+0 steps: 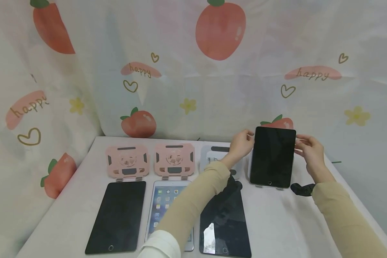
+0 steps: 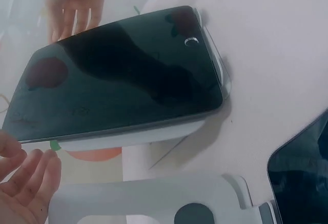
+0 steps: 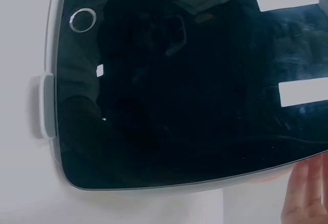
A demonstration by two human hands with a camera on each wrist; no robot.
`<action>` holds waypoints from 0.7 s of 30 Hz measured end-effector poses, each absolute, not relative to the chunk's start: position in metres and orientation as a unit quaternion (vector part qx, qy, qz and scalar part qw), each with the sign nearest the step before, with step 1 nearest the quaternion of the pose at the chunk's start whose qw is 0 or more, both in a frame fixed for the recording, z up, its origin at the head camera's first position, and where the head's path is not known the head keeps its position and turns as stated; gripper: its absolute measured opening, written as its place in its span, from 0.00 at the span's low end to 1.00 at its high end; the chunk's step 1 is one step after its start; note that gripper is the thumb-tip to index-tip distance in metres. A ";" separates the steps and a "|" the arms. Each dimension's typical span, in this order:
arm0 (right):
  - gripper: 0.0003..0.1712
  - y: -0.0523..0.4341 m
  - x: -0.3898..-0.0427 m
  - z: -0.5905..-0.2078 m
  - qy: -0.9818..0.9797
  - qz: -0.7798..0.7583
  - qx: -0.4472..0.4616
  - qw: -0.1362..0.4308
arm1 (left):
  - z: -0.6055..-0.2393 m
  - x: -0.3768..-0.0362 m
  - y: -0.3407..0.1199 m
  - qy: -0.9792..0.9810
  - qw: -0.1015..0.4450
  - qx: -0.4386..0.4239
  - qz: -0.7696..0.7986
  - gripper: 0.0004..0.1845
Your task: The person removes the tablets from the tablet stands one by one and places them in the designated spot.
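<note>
A black tablet (image 1: 273, 156) leans upright on a pale stand at the right of the table. My left hand (image 1: 242, 144) is at its left edge near the top; in the left wrist view the fingers (image 2: 43, 175) are loosely bent beside the tablet's edge. From the other side my right hand (image 1: 310, 152) reaches to the right edge, fingertips right at it. The right wrist view shows the screen close up, the ledge (image 3: 47, 106) of the stand under its lower edge, and the right fingers (image 3: 306, 188) extended beside it.
Two pink stands (image 1: 128, 161) and a grey-white stand (image 2: 138, 196) lie left of the upright tablet. In front of them lie a black tablet (image 1: 116, 216), a white tablet (image 1: 162, 200) with its screen lit, and another black tablet (image 1: 225, 229). A patterned curtain (image 1: 180, 82) hangs behind the table.
</note>
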State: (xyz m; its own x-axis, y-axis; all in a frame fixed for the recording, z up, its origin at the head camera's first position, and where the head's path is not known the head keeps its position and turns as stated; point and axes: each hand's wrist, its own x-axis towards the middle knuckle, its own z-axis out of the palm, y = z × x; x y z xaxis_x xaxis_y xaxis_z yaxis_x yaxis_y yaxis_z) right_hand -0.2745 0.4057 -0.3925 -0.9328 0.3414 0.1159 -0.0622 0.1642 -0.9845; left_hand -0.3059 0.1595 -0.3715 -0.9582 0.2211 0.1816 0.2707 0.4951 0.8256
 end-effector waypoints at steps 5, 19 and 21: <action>0.10 0.387 -0.261 -0.378 -0.719 0.671 -0.092 0.157 | -0.375 -0.308 0.163 -0.860 0.034 -0.139 -0.490 0.14; 0.11 0.398 -0.275 -0.392 -0.740 0.644 -0.115 0.155 | -0.381 -0.309 0.169 -0.832 0.043 -0.146 -0.534 0.12; 0.11 0.391 -0.269 -0.385 -0.751 0.633 -0.114 0.153 | -0.381 -0.308 0.170 -0.831 0.041 -0.140 -0.536 0.12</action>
